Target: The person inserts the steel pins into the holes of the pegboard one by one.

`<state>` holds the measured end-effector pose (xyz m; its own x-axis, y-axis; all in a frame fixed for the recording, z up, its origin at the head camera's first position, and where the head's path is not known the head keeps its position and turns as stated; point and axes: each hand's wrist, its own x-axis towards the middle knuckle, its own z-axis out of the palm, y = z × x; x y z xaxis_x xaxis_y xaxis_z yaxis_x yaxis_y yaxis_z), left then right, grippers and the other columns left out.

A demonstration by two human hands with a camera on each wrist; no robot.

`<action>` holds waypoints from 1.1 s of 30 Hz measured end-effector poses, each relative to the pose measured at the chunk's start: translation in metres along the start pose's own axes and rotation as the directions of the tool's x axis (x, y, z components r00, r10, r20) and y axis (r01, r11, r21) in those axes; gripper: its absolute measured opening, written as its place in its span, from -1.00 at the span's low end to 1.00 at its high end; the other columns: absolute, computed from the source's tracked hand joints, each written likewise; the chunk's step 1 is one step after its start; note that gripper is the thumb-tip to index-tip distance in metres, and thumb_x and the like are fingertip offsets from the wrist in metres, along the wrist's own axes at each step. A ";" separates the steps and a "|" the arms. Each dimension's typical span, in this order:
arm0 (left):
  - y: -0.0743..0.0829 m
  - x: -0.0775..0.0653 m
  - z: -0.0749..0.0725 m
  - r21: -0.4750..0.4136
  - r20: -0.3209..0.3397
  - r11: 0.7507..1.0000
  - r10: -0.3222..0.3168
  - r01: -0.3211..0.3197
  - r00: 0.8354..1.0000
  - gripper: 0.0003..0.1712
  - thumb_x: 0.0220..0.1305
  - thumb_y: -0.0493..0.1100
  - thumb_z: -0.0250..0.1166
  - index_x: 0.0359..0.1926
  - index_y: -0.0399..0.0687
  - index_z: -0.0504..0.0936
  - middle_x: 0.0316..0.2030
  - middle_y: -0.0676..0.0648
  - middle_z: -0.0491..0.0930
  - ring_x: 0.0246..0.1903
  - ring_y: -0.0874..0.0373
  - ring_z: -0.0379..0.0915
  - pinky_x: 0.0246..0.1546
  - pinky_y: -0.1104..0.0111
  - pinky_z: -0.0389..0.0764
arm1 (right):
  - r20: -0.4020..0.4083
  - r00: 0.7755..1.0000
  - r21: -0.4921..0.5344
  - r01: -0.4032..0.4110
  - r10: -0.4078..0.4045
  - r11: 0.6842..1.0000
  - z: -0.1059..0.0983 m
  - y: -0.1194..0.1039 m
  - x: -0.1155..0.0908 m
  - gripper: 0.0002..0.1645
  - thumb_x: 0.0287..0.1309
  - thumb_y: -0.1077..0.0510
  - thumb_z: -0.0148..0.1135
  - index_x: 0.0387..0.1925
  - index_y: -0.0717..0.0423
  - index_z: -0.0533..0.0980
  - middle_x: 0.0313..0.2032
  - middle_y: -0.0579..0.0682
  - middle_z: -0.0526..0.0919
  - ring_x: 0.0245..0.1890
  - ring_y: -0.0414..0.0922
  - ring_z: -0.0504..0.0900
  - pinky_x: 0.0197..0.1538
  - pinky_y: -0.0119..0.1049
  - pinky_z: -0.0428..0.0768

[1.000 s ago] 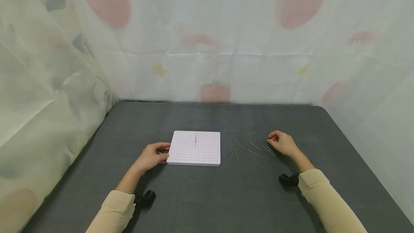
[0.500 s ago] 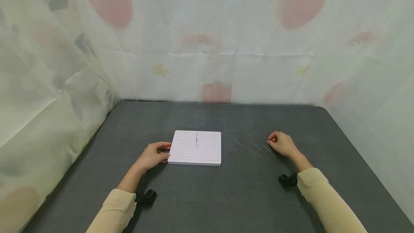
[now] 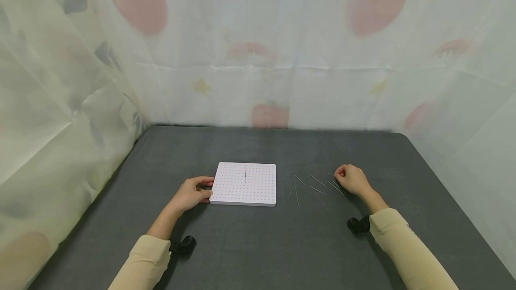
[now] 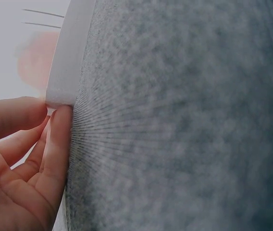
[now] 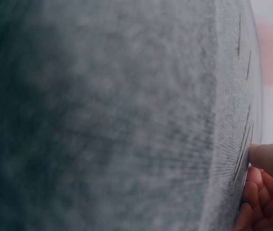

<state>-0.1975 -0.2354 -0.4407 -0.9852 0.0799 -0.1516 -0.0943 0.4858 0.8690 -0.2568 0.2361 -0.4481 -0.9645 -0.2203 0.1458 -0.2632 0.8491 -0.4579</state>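
A white pegboard (image 3: 243, 191) with rows of small holes lies left of centre in the head view. My left hand (image 3: 190, 196) pinches its left edge, thumb at the top edge and fingers against the side. Thin dark rods (image 4: 43, 13) stand up from the board in the left wrist view; in the head view they overlap as one line near its far side. At the right, my right hand (image 3: 350, 179) is low over the table, thumb and forefinger pinching a thin metal rod (image 3: 330, 174) whose end sticks out leftward. Two similar rods (image 3: 336, 187) lie just below these fingertips.
Several more loose thin rods (image 3: 318, 190) lie scattered on the dark grey table (image 3: 250, 249) between the board and my right hand. A pale printed curtain (image 3: 322, 93) hangs behind the table and along its sides. Each wrist wears a black device (image 3: 359, 224).
The rod in my right fingertips has swung from slanting up-left to nearly level, pointing left. My left hand has stayed on the board's edge; the whole head view has shifted slightly.
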 end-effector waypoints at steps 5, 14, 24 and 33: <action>0.001 0.000 0.000 -0.001 0.000 1.000 0.002 -0.002 1.000 -0.50 0.12 -0.38 0.22 0.13 -0.32 0.43 0.00 -0.28 0.48 -0.32 0.15 0.54 -0.34 0.29 0.64 | 0.011 1.000 -0.009 -0.004 0.004 1.000 0.001 0.001 0.001 -0.82 0.14 0.26 0.07 -0.39 0.26 0.58 -0.54 -0.02 0.55 -0.62 -0.20 0.38 -0.48 -0.29 0.38; 0.001 0.000 0.001 0.010 -0.008 1.000 -0.023 0.023 1.000 -0.51 0.12 -0.36 0.23 0.13 -0.29 0.45 0.00 -0.27 0.48 -0.32 0.14 0.53 -0.34 0.30 0.64 | 0.025 1.000 -0.024 -0.012 0.012 1.000 0.002 -0.001 0.003 -0.80 0.15 0.28 0.05 -0.38 0.29 0.60 -0.53 0.03 0.60 -0.62 -0.19 0.44 -0.47 -0.23 0.47; 0.002 -0.001 0.000 0.010 -0.001 1.000 -0.017 0.017 1.000 -0.51 0.12 -0.37 0.23 0.13 -0.30 0.44 0.01 -0.28 0.48 -0.32 0.15 0.53 -0.33 0.30 0.64 | 0.047 0.999 -0.031 -0.017 0.019 0.999 -0.002 -0.006 0.005 -0.79 0.18 0.27 0.03 -0.34 0.29 0.58 -0.51 0.04 0.59 -0.61 -0.19 0.41 -0.46 -0.23 0.44; 0.001 0.000 -0.001 -0.002 0.011 1.000 -0.014 0.014 1.000 -0.50 0.14 -0.37 0.21 0.15 -0.29 0.43 0.03 -0.27 0.46 -0.30 0.13 0.53 -0.33 0.30 0.64 | 0.095 0.995 0.040 -0.014 0.010 0.999 -0.008 -0.022 0.011 -0.75 0.25 0.24 -0.05 -0.20 0.35 0.49 -0.48 0.05 0.55 -0.60 -0.18 0.37 -0.41 -0.26 0.43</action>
<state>-0.1977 -0.2357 -0.4390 -0.9822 0.0830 -0.1686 -0.1079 0.4853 0.8676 -0.2612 0.2194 -0.4296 -0.9649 -0.2563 0.0571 -0.2504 0.8322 -0.4947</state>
